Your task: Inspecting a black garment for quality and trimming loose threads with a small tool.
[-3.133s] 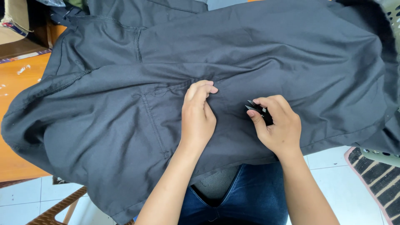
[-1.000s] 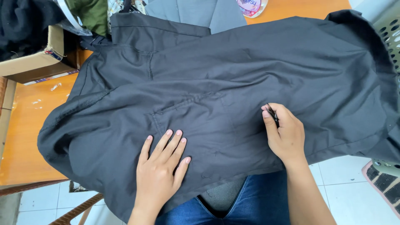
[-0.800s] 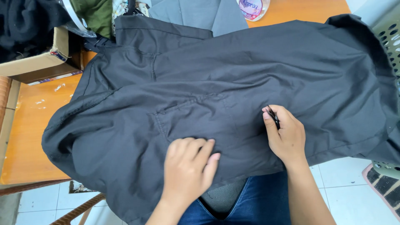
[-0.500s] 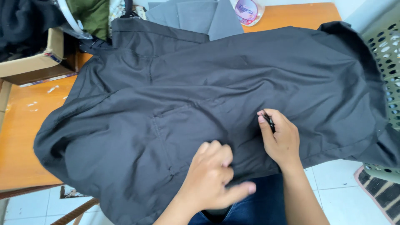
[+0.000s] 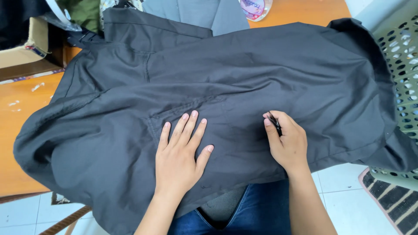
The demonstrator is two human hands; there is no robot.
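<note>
On dark garment: left hand flat, released; right hand grasping small black tool; basket beside.

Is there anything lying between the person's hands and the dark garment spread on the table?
Nothing visible does. The left hand lies flat on the dark garment, and the right hand rests on it too, pinching a small black tool.

Both forearms are bare, no sleeves showing, no watch, rings or bracelets on the left hand or the right hand. Nails are short and plain. Just below the hands you can see blue denim jeans.
</note>
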